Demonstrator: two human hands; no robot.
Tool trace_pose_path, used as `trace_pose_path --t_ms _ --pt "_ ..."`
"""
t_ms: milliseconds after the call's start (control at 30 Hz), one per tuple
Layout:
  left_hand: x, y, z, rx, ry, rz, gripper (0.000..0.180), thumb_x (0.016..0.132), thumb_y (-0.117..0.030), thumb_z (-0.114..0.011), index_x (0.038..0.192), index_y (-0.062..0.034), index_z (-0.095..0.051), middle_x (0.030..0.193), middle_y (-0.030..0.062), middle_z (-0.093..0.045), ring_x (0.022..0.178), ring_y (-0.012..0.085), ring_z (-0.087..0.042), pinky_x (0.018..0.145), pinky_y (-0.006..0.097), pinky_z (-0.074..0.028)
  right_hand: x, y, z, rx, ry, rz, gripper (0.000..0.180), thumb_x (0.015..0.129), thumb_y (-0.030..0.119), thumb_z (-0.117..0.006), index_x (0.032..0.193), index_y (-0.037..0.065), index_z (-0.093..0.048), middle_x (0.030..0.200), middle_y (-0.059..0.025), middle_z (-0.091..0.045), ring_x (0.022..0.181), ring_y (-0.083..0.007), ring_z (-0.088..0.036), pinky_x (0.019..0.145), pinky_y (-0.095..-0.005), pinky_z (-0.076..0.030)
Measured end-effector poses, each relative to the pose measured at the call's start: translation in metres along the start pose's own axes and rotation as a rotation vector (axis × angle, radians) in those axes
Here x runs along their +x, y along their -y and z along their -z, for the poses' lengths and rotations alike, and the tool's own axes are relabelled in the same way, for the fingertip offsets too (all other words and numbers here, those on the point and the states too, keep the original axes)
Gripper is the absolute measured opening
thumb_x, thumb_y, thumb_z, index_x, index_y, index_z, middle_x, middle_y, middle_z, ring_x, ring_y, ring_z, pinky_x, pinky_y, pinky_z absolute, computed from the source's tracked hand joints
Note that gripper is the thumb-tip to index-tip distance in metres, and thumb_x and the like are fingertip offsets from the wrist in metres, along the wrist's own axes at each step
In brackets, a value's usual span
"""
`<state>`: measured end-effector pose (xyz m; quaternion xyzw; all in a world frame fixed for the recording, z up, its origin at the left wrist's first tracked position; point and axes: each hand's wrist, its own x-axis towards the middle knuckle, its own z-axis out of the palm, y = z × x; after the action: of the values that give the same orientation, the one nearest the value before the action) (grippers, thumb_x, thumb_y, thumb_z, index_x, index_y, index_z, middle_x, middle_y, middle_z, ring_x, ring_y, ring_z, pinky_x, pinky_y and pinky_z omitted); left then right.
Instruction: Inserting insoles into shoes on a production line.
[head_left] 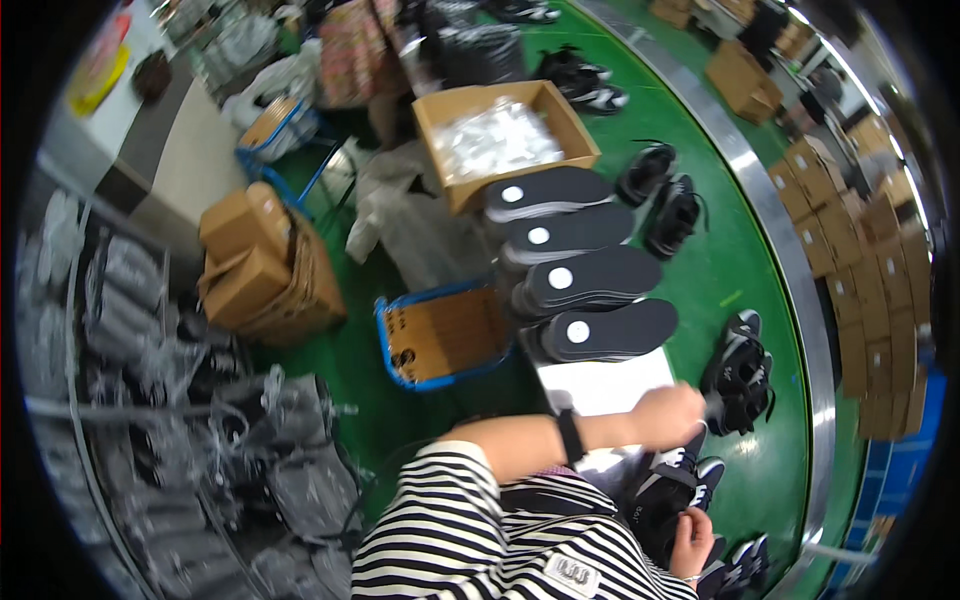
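My left hand [668, 417], with a black band at the wrist, is closed in a fist over the right end of a white surface [605, 385]. A small greyish thing shows blurred at its fingertips; I cannot make out what it is. Below it, my right hand [692, 545] has its fingers curled at the edge of a black shoe [655, 500] with white marks. Part of that shoe is hidden by the hand. Just beyond my left forearm lie several stacks of dark insoles [610, 330], each with a white round spot at the heel.
An open carton [500, 140] of white crumpled pieces stands beyond the insoles. To the right runs a green conveyor [745, 290] with a metal rim, carrying black shoes [740, 375]. A blue-framed stool [445, 335], brown cartons [270, 265] and plastic-wrapped goods [200, 450] are at left.
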<state>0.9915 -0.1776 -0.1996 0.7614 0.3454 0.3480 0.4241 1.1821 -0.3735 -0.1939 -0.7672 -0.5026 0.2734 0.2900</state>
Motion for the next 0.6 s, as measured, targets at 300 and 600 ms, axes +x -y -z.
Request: trace_pose_path --t_ms 300,600 --pt "0.065 0.15 0.325 1.034 -0.268 0.561 0.031 0.078 -0.024 -0.05 0.086 0.0046 -0.057 0.083 0.0221 -0.058 0.079 0.0369 -0.056 0.064 0.044 -0.045 -0.019 0.032 -0.025 -0.546 0.114 0.256 0.036 0.063 0.028 -0.066 0.09 0.007 -0.054 0.091 -0.0104 -0.056 0.1 -0.0272 -0.048 0.085 -0.0393 -0.034" --pt "0.072 0.058 0.166 0.491 -0.004 -0.125 0.022 0.077 -0.016 -0.056 0.096 -0.0044 -0.058 0.09 0.0139 -0.059 0.083 0.0259 -0.057 0.074 0.032 -0.044 0.014 0.018 -0.057 -0.604 0.731 -0.201 0.024 0.065 0.013 -0.051 0.087 0.005 -0.06 0.086 -0.0146 -0.061 0.088 -0.0274 -0.057 0.079 -0.0411 -0.038"
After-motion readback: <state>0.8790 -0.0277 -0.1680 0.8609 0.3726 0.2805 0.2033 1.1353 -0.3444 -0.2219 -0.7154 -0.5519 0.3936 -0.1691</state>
